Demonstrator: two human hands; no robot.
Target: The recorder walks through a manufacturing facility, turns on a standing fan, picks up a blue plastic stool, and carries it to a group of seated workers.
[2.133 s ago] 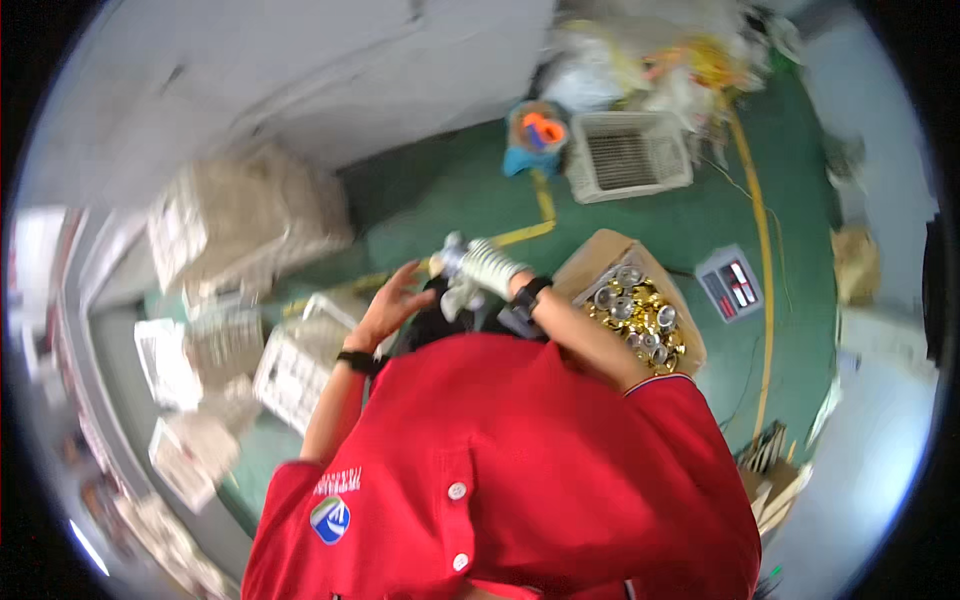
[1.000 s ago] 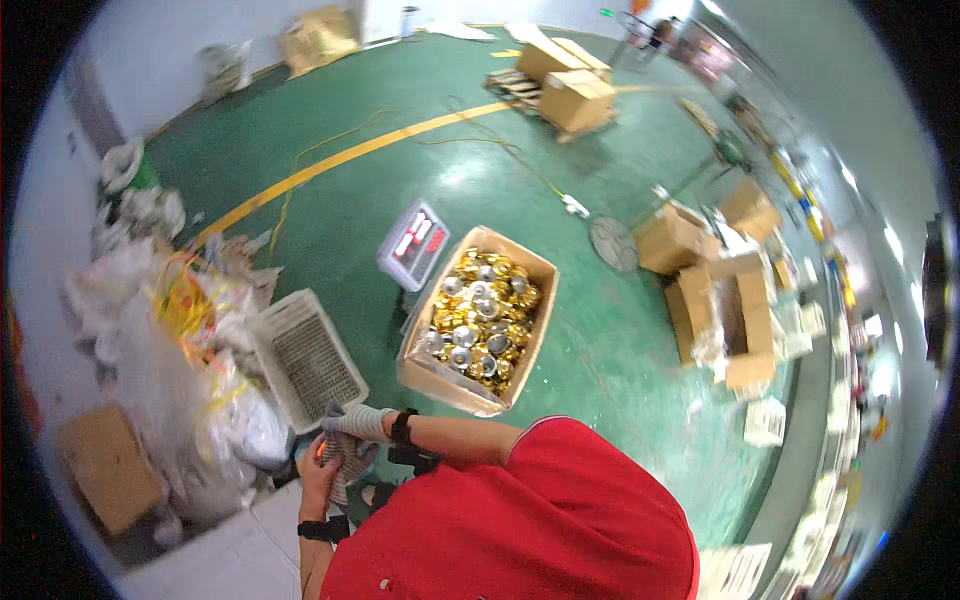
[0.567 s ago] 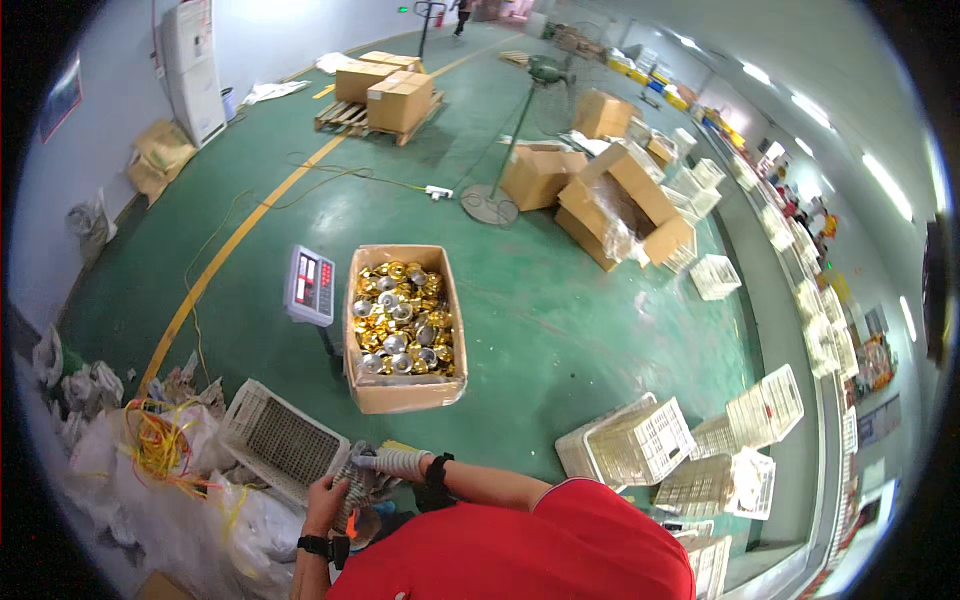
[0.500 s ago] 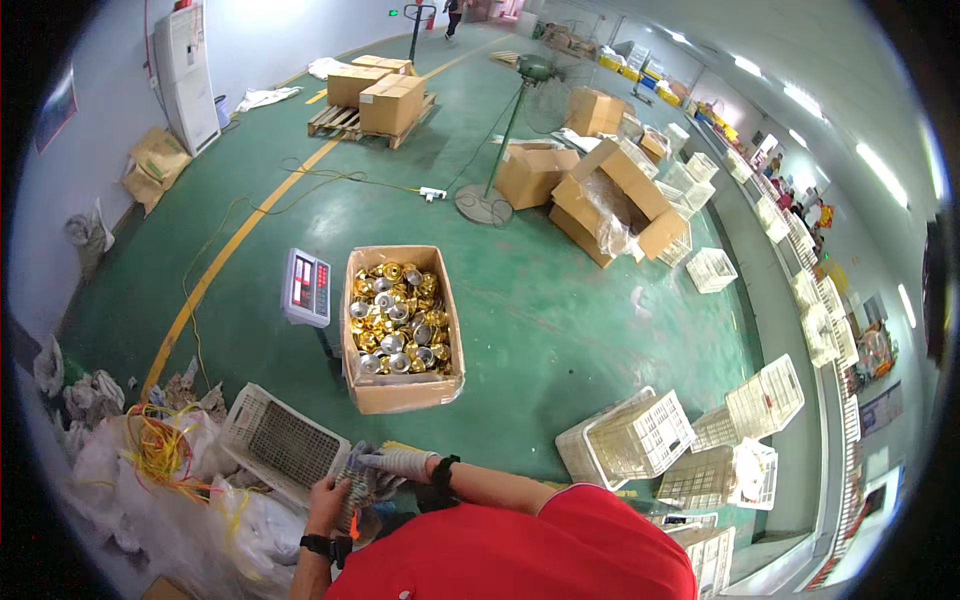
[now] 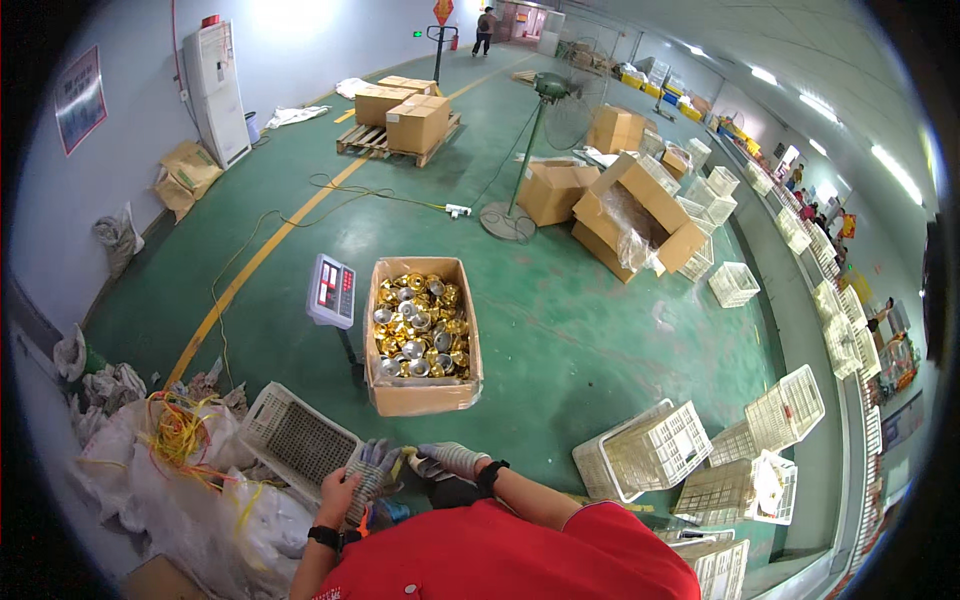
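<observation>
My left hand (image 5: 338,494), bare with a black band at the wrist, pinches a grey-and-white striped work glove (image 5: 372,468) near its cuff. The loose glove hangs beside the rim of a white plastic crate (image 5: 258,418). To the right of that glove is my right hand (image 5: 448,460), wearing a similar striped glove. Its fingers point left and look stretched out and apart, with nothing seen in them. Ahead of my hands, an open cardboard box (image 5: 425,400) holds many gold and silver metal cup-shaped parts (image 5: 420,325).
A scale display (image 5: 332,290) stands left of the box. White bags (image 5: 180,500) with yellow straps (image 5: 182,430) lie at my left. White crates (image 5: 650,450) stand at right. Farther off are a floor fan (image 5: 515,200), cartons on a pallet (image 5: 415,125) and a person (image 5: 484,32).
My right hand has drawn away to the right from the striped glove, which stays in my left hand. The whole view has shifted slightly.
</observation>
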